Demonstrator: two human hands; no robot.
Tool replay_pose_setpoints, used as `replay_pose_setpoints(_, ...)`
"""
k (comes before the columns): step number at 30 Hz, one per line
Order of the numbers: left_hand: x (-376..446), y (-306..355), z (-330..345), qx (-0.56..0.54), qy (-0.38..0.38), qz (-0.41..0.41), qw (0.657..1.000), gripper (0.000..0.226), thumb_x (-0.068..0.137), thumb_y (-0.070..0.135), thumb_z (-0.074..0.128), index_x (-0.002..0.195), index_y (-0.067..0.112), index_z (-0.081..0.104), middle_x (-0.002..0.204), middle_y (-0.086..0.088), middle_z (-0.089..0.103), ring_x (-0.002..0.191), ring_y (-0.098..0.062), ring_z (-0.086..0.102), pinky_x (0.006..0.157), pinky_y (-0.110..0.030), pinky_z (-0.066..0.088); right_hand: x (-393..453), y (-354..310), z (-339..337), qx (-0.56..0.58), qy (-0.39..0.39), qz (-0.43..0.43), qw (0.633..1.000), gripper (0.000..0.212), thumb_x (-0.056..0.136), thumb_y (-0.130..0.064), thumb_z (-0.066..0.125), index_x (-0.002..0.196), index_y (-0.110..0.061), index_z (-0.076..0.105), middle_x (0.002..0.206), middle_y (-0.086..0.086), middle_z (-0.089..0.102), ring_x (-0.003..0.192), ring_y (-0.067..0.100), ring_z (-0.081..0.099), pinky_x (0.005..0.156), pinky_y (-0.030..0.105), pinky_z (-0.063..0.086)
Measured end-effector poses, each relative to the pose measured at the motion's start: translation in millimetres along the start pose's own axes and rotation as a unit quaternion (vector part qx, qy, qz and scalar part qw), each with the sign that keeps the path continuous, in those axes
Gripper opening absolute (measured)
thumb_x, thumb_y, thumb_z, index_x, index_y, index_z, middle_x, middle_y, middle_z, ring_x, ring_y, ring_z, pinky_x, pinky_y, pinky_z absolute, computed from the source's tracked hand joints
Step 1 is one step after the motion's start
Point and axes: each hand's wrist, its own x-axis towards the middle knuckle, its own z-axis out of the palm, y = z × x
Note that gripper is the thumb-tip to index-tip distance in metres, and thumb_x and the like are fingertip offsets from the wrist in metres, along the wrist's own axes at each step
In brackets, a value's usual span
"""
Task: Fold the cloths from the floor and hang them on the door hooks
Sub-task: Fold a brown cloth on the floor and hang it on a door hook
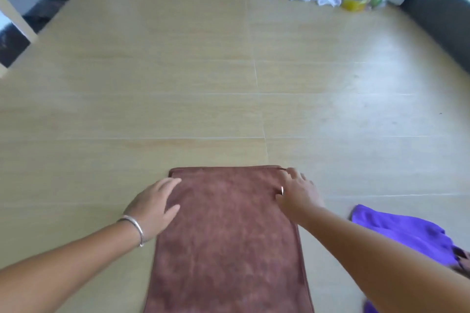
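Fingers of both hands lie straight on the brown cloth's (226, 236) far corners, left hand (155, 207) and right hand (297, 192) equally near; its long axis runs toward the person, spread on the floor (178, 84).

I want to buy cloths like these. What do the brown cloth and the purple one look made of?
The brown cloth looks like microfibre or short terry: a matte, fuzzy nap with mottled shading and a stitched hem along its edges. The purple cloth seems a similar soft, matte fabric, lying rumpled in loose folds, but it is blurred, so its weave cannot be told.
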Motion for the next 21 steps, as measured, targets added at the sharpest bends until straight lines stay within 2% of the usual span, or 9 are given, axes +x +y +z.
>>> replay_pose_setpoints(3,-80,11,45,0.066,-0.044,0.123,0.989,0.068,0.072,0.047,0.070,0.134,0.022,0.056,0.138,-0.003,0.055,0.124,-0.020,0.056,0.109,-0.031,0.028,-63,-10,22,-0.061,-0.105,-0.147,0.982,0.054,0.084,-0.032,0.052,0.136,-0.025,0.040,0.143,0.002,0.038,0.135,0.023,0.034,0.110,0.034,0.030)
replay_pose_setpoints(5,-123,22,70,0.083,-0.047,0.163,0.982,0.068,0.072,0.058,0.055,0.129,0.022,0.058,0.126,-0.002,0.065,0.112,-0.018,0.064,0.100,-0.033,0.030,-103,-12,25,-0.076,-0.149,-0.231,0.958,0.062,0.069,-0.047,0.067,0.127,-0.027,0.055,0.135,0.002,0.052,0.128,0.021,0.047,0.105,0.033,0.040)
replay_pose_setpoints(7,-149,27,97,0.109,-0.012,0.214,0.971,0.041,0.096,0.039,0.031,0.129,0.022,0.048,0.118,0.000,0.069,0.104,-0.014,0.068,0.093,-0.034,0.034,-131,-12,29,-0.105,-0.176,-0.273,0.940,0.077,0.039,-0.064,0.075,0.108,-0.030,0.071,0.116,-0.003,0.067,0.107,0.014,0.065,0.085,0.030,0.055)
replay_pose_setpoints(9,-160,28,109,0.134,-0.028,0.227,0.964,0.039,0.099,0.019,0.018,0.124,0.023,0.047,0.114,0.003,0.071,0.101,-0.011,0.069,0.091,-0.034,0.037,-145,-5,38,-0.135,-0.188,-0.288,0.929,0.087,0.029,-0.071,0.072,0.105,-0.030,0.074,0.115,-0.003,0.069,0.103,0.012,0.067,0.079,0.032,0.058)
replay_pose_setpoints(11,-160,24,109,0.149,-0.044,0.245,0.957,0.033,0.090,0.033,0.046,0.121,0.022,0.049,0.119,0.002,0.069,0.102,-0.009,0.068,0.091,-0.035,0.043,-150,0,41,-0.158,-0.215,-0.278,0.923,0.087,0.035,-0.073,0.068,0.110,-0.028,0.073,0.121,-0.001,0.067,0.108,0.012,0.065,0.078,0.034,0.058)
replay_pose_setpoints(13,-151,21,104,0.118,-0.114,0.217,0.962,0.062,0.063,0.042,0.065,0.120,0.021,0.049,0.133,0.000,0.055,0.106,-0.008,0.066,0.089,-0.031,0.043,-152,5,42,-0.169,-0.193,-0.290,0.922,0.055,0.067,-0.058,0.060,0.112,-0.029,0.072,0.123,0.000,0.067,0.111,0.012,0.064,0.075,0.035,0.059)
replay_pose_setpoints(14,-150,22,96,0.124,-0.119,0.211,0.962,0.060,0.063,0.038,0.058,0.119,0.019,0.049,0.137,0.000,0.047,0.108,-0.008,0.065,0.088,-0.029,0.039,-152,9,43,-0.182,-0.174,-0.298,0.921,0.037,0.086,-0.040,0.047,0.111,-0.030,0.073,0.122,-0.001,0.067,0.110,0.012,0.065,0.074,0.036,0.059)
replay_pose_setpoints(16,-147,23,94,0.153,-0.099,0.212,0.960,0.041,0.078,0.019,0.037,0.117,0.016,0.049,0.135,0.000,0.053,0.106,-0.006,0.065,0.084,-0.025,0.039,-154,16,52,-0.209,-0.166,-0.303,0.915,0.059,0.099,-0.015,0.016,0.109,-0.029,0.073,0.120,-0.001,0.068,0.107,0.013,0.066,0.070,0.037,0.060)
replay_pose_setpoints(21,-142,25,114,0.214,-0.076,0.167,0.959,0.045,0.093,0.004,0.013,0.117,0.011,0.050,0.115,0.004,0.070,0.100,-0.004,0.068,0.066,-0.019,0.055,-159,15,63,-0.282,-0.106,-0.276,0.913,0.074,0.097,-0.009,0.003,0.106,-0.026,0.075,0.120,0.002,0.068,0.105,0.018,0.067,0.063,0.037,0.060)
